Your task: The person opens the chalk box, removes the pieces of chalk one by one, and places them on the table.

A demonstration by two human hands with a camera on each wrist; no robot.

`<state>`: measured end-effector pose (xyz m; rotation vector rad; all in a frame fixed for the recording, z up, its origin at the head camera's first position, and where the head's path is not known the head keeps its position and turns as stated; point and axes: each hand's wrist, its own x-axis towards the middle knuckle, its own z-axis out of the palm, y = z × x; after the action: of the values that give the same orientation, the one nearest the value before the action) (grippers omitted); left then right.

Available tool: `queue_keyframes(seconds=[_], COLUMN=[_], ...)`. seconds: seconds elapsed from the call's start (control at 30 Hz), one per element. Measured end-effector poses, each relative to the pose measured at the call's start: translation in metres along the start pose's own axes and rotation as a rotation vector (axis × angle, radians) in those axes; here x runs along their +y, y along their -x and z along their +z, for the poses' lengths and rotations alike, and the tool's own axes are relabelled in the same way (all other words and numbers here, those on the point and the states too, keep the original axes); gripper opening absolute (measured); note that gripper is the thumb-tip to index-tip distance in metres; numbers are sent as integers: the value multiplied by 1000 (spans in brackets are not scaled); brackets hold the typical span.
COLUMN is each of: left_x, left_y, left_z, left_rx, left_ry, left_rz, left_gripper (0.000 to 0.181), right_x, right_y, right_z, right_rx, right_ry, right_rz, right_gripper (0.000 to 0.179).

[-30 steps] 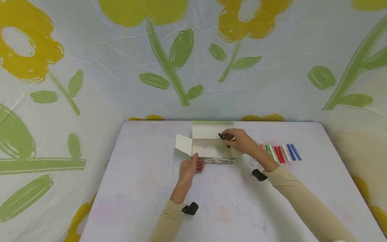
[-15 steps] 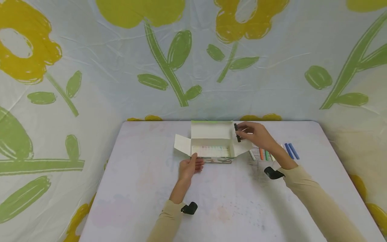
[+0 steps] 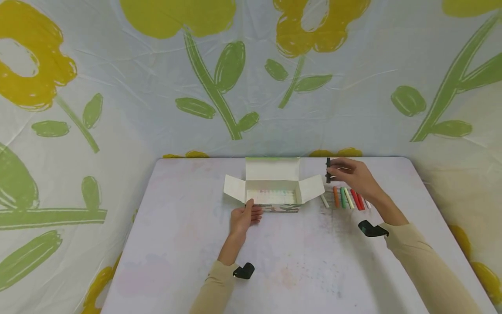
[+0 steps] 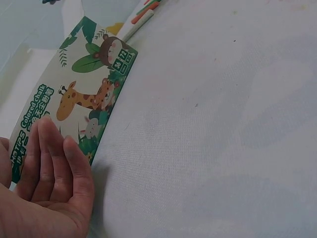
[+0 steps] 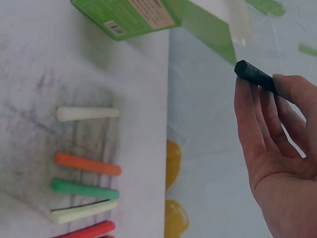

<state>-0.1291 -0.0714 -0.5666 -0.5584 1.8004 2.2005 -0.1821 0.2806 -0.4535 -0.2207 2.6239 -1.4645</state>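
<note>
A colored-chalk box point(image 3: 280, 209) with animal pictures on its front lies at the back middle of the table, lid and side flaps spread out. My left hand point(image 3: 242, 218) holds its front wall at the left end, thumb at the top edge and fingers along the front point(image 4: 89, 94). My right hand point(image 3: 354, 175) pinches a black chalk stick point(image 3: 328, 170) between thumb and fingertips, raised right of the box. In the right wrist view, that chalk point(image 5: 256, 75) points away from the palm. Pale chalk sticks with coloured specks seem to lie inside the box.
Right of the box lies a row of chalk: white point(image 3: 324, 201), orange point(image 3: 336, 197), green point(image 3: 343, 198), pale yellow point(image 3: 349, 198) and red point(image 3: 356, 199). Part of the row is behind my right forearm. A flower-patterned cloth point(image 3: 157, 87) hangs behind the table point(image 3: 188, 261).
My right hand has carried the black chalk from over the box to the right, past the right flap, turning it upright. My left hand stays on the box.
</note>
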Motion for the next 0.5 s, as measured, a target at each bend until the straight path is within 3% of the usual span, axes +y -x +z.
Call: queue_keyframes(seconds=[0.33, 0.5], left_x=[1, 11], left_y=[-1, 6], left_z=[-2, 0], left_rx=[0, -14], left_ry=[-3, -22], left_rz=[-5, -13], left_gripper=[49, 46], right_x=[39, 56], right_y=[12, 16], right_z=[-2, 1], right_rx=[17, 34], right_ry=[-20, -11], right_rz=[78, 109], right_gripper=[52, 52])
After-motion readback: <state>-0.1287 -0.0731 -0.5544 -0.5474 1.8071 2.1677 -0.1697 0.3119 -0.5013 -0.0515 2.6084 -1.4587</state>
